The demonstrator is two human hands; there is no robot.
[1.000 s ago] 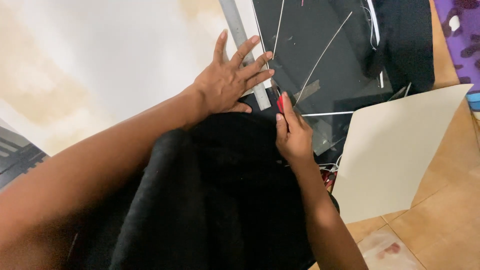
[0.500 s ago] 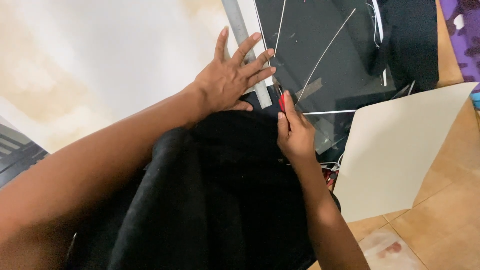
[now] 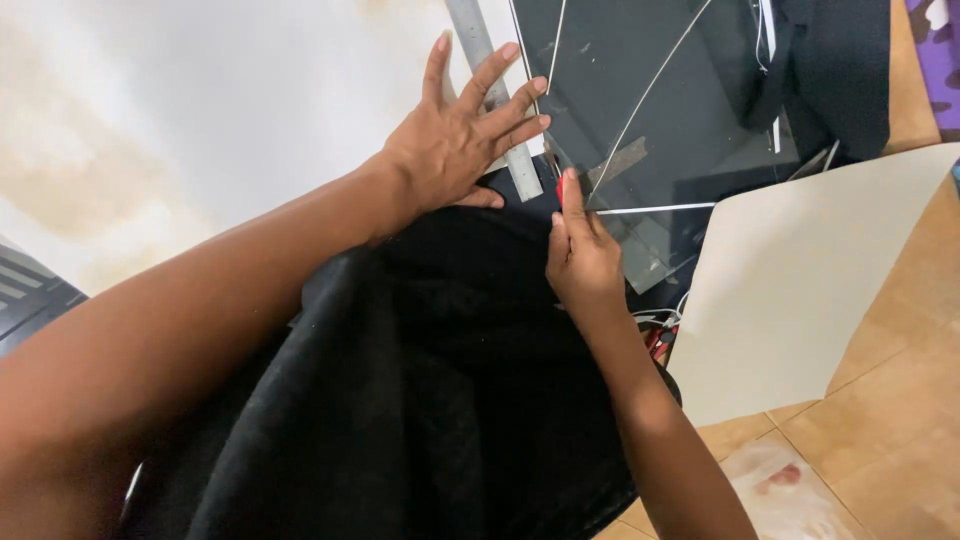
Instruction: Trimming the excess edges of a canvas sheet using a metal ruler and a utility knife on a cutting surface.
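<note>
My left hand (image 3: pixel 455 140) lies flat with fingers spread, pressing a grey metal straightedge (image 3: pixel 495 95) against a large white sheet (image 3: pixel 200 110). My right hand (image 3: pixel 580 255) is closed around a small red-handled tool (image 3: pixel 560 190), whose tip sits at the lower end of the straightedge, beside a dark glass pane (image 3: pixel 650 90). Thin white lines cross the pane. Black cloth (image 3: pixel 430 380) covers my lap below both hands.
A beige cardboard sheet (image 3: pixel 800 280) lies to the right on a tan tiled floor (image 3: pixel 880 420). Dark fabric (image 3: pixel 830 70) sits at the top right, next to a purple patterned item (image 3: pixel 935 50). Red and white wires (image 3: pixel 660 330) show near my right wrist.
Both hands hold nearly the same pose; my right hand with the red tool has edged slightly down along the straightedge.
</note>
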